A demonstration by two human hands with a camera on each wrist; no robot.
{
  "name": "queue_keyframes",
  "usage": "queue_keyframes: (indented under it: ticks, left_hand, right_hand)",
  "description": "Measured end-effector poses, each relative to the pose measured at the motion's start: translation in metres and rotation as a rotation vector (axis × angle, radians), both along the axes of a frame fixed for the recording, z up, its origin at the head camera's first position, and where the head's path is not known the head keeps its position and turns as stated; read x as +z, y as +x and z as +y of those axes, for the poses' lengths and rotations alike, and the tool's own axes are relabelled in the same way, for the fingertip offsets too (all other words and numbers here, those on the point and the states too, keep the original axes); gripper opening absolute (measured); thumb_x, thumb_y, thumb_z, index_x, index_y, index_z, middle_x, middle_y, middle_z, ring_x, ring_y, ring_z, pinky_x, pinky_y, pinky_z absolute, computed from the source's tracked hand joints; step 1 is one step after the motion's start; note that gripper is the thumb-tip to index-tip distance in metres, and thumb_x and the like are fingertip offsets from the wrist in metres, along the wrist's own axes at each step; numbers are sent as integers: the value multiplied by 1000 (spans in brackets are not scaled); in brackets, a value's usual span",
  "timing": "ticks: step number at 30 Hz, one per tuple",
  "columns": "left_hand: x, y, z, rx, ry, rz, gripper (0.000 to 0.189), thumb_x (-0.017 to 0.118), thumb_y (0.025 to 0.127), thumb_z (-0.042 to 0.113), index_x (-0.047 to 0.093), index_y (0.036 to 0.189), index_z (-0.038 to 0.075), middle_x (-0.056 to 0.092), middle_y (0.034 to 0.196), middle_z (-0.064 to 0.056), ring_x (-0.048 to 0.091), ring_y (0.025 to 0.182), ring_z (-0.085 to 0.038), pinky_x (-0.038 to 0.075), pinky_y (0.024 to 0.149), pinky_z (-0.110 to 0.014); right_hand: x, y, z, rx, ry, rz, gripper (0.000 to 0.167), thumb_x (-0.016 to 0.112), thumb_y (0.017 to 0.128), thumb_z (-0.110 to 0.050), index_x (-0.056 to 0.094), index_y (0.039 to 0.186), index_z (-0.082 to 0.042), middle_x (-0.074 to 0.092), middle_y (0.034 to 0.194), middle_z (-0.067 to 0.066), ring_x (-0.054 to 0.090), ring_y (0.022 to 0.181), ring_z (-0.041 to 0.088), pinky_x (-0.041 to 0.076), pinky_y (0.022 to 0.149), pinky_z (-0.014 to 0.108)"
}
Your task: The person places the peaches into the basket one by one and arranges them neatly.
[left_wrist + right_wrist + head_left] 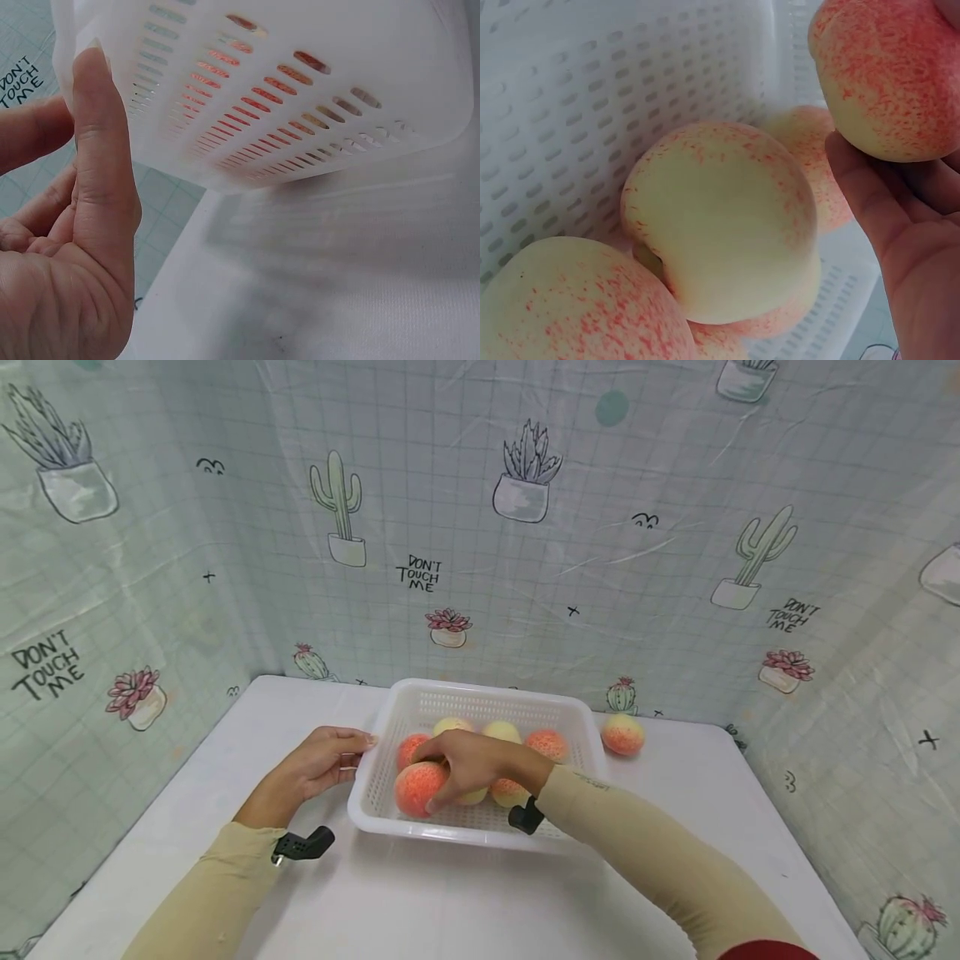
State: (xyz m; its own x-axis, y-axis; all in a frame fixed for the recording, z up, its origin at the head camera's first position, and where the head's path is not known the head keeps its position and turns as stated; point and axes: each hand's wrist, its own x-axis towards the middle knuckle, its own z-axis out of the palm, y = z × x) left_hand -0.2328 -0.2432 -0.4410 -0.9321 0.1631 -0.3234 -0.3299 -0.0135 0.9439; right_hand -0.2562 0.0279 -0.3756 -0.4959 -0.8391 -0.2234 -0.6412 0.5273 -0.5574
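A white plastic basket (468, 839) with slotted walls holds several red-and-yellow peaches. My right hand (472, 760) reaches in over it and grips a reddish peach (420, 788) near the left front corner. In the right wrist view, this gripped peach (892, 82) sits against the fingers, above the other peaches. A paler peach (720, 225) lies in the middle of that view. At the basket's left side, my left hand (318, 764) holds the rim. The left wrist view has the thumb (101, 150) along the basket's outer wall (300, 135).
One peach (623, 735) lies outside the basket, on the white table (420, 902) near its back right. A curtain (480, 552) printed with cacti and potted plants surrounds the back and sides. Both wrists carry small black devices.
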Motion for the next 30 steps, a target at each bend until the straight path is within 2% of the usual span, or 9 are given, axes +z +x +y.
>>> queue_keyframes:
  ticks: [4, 9, 16, 30]
  left_hand:
    - [0, 0, 1, -2, -7, 2, 51, 71, 100, 23, 58, 142, -4, 73, 107, 0, 70, 94, -16, 65, 84, -34]
    - [1, 1, 2, -5, -12, 7, 54, 71, 101, 24, 56, 144, -5, 74, 109, 0, 70, 95, -17, 65, 85, -34]
    - [2, 2, 3, -4, -9, 3, 56, 72, 100, 24, 55, 146, -4, 74, 111, 0, 71, 96, -17, 65, 87, -35]
    - [3, 4, 2, 17, -22, 5, 59, 74, 98, 28, 56, 145, -2, 73, 114, 1, 71, 97, -18, 64, 90, -37]
  right_hand:
    - [-5, 1, -3, 3, 35, 5, 57, 88, 82, -26, 68, 135, -22, 70, 121, -14, 61, 105, 3, 52, 98, 20]
    - [-11, 1, -7, 49, 59, 47, 59, 87, 83, -26, 67, 138, -20, 70, 124, -11, 60, 106, 3, 51, 103, 21]
    - [-16, 1, -12, 117, 90, 86, 54, 85, 83, -23, 68, 134, -18, 69, 117, -12, 60, 102, 4, 50, 99, 19]
    - [-16, 3, -14, 79, 129, 79, 59, 84, 82, -15, 66, 139, -17, 68, 126, -11, 58, 106, 6, 50, 102, 23]
